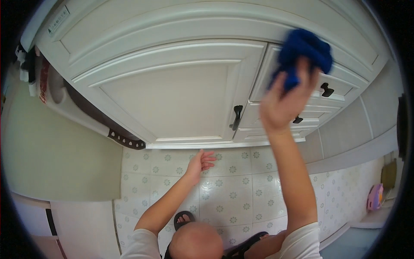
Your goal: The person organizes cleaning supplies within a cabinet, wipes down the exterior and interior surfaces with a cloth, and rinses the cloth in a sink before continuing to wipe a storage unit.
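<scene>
My right hand [288, 97] is raised at the upper right, its fingers closed on a bunched dark blue cloth [307, 47]. The cloth lies against the front of a white cabinet [164, 99], over the top drawer and the ledge above it. Cloth and fingers are a little blurred. Just below the cabinet's bottom edge, over the floor, my left hand [201, 165] hangs with its fingers apart and nothing in them. A black door handle [236, 117] and a black drawer knob [327, 90] stick out of the cabinet front; a second knob [297, 119] shows beside my right wrist.
The tiled floor [233, 194] carries small flower marks. Cloths [60, 97] hang at the cabinet's left, by a pale green panel [64, 155]. A grey tiled wall [345, 129] stands on the right. Farther right sits a pink and purple object [375, 197]. My sandalled foot [184, 218] is below.
</scene>
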{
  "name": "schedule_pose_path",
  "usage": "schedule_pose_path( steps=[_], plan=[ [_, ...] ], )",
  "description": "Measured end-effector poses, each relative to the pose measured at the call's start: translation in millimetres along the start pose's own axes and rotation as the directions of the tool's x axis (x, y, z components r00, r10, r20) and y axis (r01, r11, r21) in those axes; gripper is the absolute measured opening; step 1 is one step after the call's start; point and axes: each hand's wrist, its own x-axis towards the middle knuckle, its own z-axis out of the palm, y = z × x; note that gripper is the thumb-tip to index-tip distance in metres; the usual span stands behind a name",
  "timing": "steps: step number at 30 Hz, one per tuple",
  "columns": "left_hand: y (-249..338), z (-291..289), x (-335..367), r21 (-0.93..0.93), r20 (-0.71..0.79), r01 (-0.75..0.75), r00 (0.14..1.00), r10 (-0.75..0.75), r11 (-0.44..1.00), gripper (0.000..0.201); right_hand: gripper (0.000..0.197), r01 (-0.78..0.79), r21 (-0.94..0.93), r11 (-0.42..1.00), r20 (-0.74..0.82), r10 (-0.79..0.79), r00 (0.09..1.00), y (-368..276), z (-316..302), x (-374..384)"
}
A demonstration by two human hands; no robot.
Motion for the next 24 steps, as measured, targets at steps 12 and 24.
schedule_pose_path(
  steps=[12, 24],
  plan=[
    [18, 1, -25, 0.225, -0.024, -0.501, 0.855, 0.519, 0.836, 0.034, 0.014, 0.445, 0.386, 0.808, 0.29, -0.564, 0.773, -81, 35, -10],
    [85, -34, -72, 0.682, -0.027, -0.654, 0.425, 0.905, 0.328, 0.021, 0.011, 0.417, 0.042, 0.908, 0.284, -0.411, 0.866, -6, -24, 36]
  ],
)
